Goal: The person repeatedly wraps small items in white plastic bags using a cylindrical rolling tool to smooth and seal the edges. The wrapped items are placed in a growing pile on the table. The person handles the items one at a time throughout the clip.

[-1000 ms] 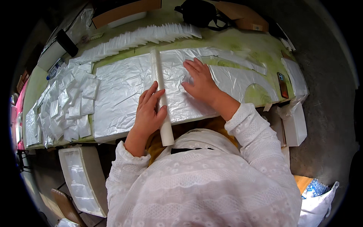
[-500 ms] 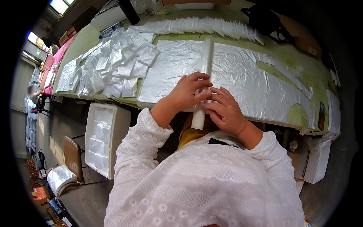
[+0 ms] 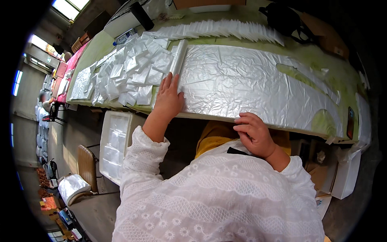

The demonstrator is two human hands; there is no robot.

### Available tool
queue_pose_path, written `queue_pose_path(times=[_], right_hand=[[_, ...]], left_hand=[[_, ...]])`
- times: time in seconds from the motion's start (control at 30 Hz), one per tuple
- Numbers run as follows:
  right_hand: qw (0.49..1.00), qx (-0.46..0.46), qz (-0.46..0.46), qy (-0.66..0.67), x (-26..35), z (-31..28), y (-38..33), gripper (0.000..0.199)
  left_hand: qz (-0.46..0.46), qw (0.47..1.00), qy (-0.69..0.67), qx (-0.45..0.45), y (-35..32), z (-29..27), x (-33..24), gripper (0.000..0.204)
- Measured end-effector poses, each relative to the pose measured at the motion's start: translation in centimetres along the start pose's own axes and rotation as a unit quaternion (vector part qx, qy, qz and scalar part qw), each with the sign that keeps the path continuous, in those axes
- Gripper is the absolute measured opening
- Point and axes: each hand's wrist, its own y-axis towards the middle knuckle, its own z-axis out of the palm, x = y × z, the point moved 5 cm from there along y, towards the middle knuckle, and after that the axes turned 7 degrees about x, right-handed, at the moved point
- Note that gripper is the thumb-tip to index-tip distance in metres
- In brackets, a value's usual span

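A long whitish roll of plastic film lies on the table, its far end pointing away from me. My left hand rests on the roll's near part with its fingers stretched out flat and close together. To the right of the roll, crinkled silvery plastic film is spread over the tabletop. Near the front edge of this film, my right hand hovers with loosely bent fingers and nothing in them. The near end of the roll is hidden under my left hand.
A heap of flat white packets lies left of the roll. Behind the film runs a row of thin white packets. A black bag sits far right, a phone nearer. A white foam box stands below the table, beside a chair.
The roll has moved left across the table with my left hand on it. My right hand has come off the roll and drawn back right toward the table's edge.
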Motion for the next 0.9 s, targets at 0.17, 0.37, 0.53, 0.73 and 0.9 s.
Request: queue_pose_path(times=[0.17,0.37,0.53,0.73,0.9], right_hand=[[1.000,-0.004,0.001,0.006,-0.4,-0.1,-0.7,0.025],[1.000,-0.015,0.002,0.006,-0.8,-0.4,-1.3,0.024],[1.000,-0.014,0.006,0.002,-1.0,-0.6,-1.6,0.023],[1.000,-0.016,0.013,0.017,-1.2,-0.7,-1.8,0.022],[1.000,-0.015,0.003,0.016,-1.2,-0.7,-1.9,0.022]], left_hand=[[-0.054,0.997,0.002,0.047,1.6,0.1,2.7,0.075],[0.050,0.990,-0.116,0.063,-0.2,1.0,-1.7,0.073],[0.035,0.983,-0.161,0.076,-1.0,1.7,-3.1,0.066],[0.086,0.995,-0.026,-0.049,1.0,-1.1,-0.8,0.063],[-0.020,0.994,-0.037,0.103,3.1,-0.9,-1.0,0.063]])
